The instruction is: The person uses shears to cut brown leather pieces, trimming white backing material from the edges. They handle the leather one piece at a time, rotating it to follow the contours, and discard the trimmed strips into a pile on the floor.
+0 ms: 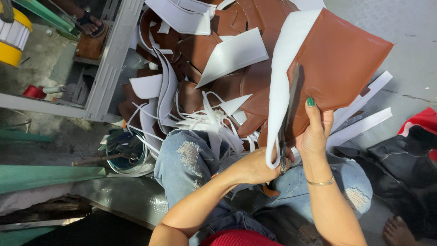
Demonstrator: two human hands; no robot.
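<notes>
From my feed, the closest thing is the person's lap in torn blue jeans [191,159], seated low over a grey textured floor [400,41]. The left hand [255,166] is curled shut around the handles of a pair of scissors [287,123], whose dark blades run nearly straight up the frame, tilted slightly rightward, tips pointing away from the body. The right hand [315,132] is just beside it, touching at the wrist area, fingers spread flat and thumb up, pinching the lower left part of a brown leather panel [341,59]. That panel is roughly rectangular and tilted, its long axis running from the hands up and right toward the far corner; it stands above and beyond both hands, with the blades lying along its left edge. A white foam strip [284,73] hangs along that same edge, looping down to the left hand, which I see gripping its lower end too. Beyond the knees lies a pile of scraps [205,68], brown pieces mixed with white offcuts and thin curling strips, resting on the floor. Left of it a grey metal frame [114,54] crosses the view, with a sandalled foot [91,23] of another person near the top. At far right sits a dark bag [400,155].
</notes>
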